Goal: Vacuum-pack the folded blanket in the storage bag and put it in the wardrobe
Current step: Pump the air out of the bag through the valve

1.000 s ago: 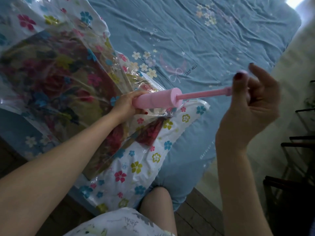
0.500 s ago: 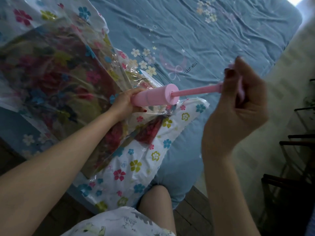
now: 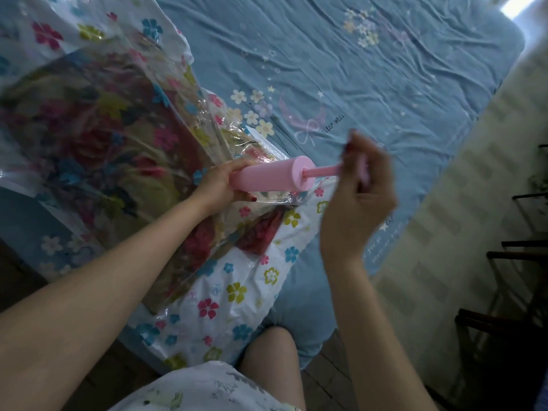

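Bag [image 3: 225, 295] with blanket [image 3: 98, 149] on bed [image 3: 385, 69]; pump [image 3: 271, 176] lies left-right, rod right. My left hand [image 3: 219, 185] grips barrel, right hand [image 3: 358, 200] grips handle.

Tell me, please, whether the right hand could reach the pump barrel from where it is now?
Probably yes: the right hand grips the pump handle, and only the short bare rod separates it from the pump barrel, whose near end is uncovered; the left hand holds the far end.

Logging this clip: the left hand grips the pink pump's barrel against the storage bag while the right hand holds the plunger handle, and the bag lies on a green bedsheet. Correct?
Not quite: the bedsheet is blue, as the head view shows. The rest holds: the left hand grips the pink pump against the storage bag, and the right hand holds the plunger handle.
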